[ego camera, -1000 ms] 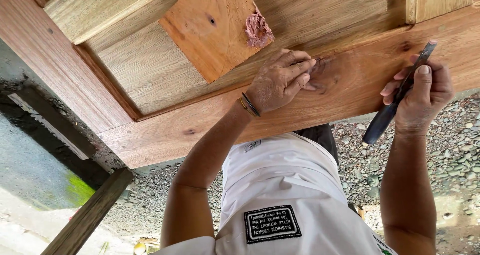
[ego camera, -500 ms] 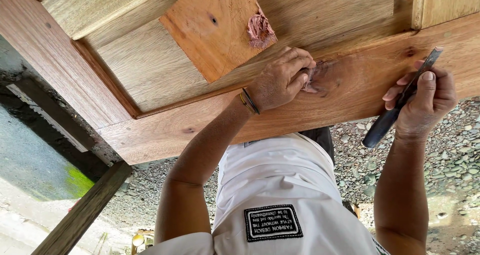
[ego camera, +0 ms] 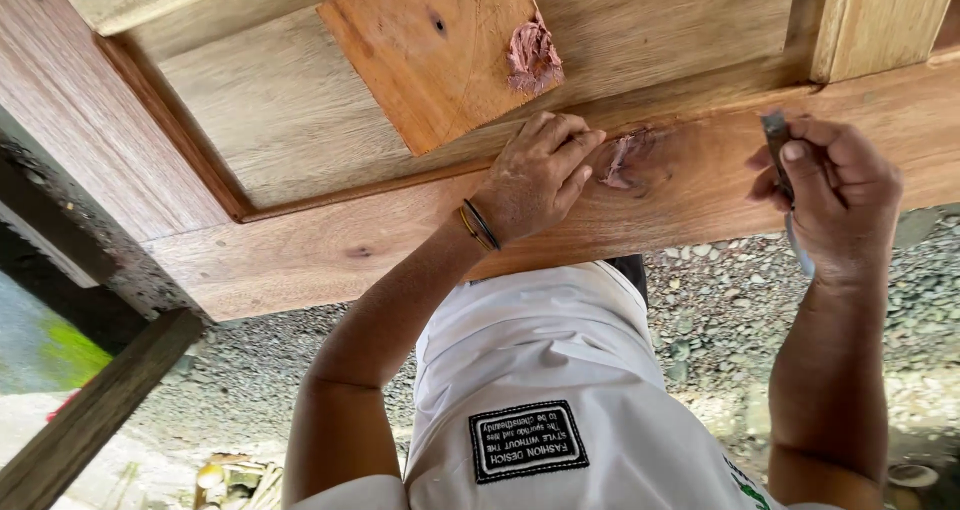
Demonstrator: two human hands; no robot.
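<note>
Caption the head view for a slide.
Left hand presses pinkish filler into a wooden door frame; right hand holds a putty knife.

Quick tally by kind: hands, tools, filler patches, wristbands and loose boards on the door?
Hands: 2, left hand and right hand
Tools: 1, putty knife in the right hand
Pink filler patches: 2, blob on the block, smear on the rail
Wristbands: 1, bracelet
Loose boards: 1, block
Total: 7

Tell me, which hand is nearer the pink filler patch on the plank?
Left. The left hand rests against the filler patch; the right hand holds a scraper well aside.
</note>
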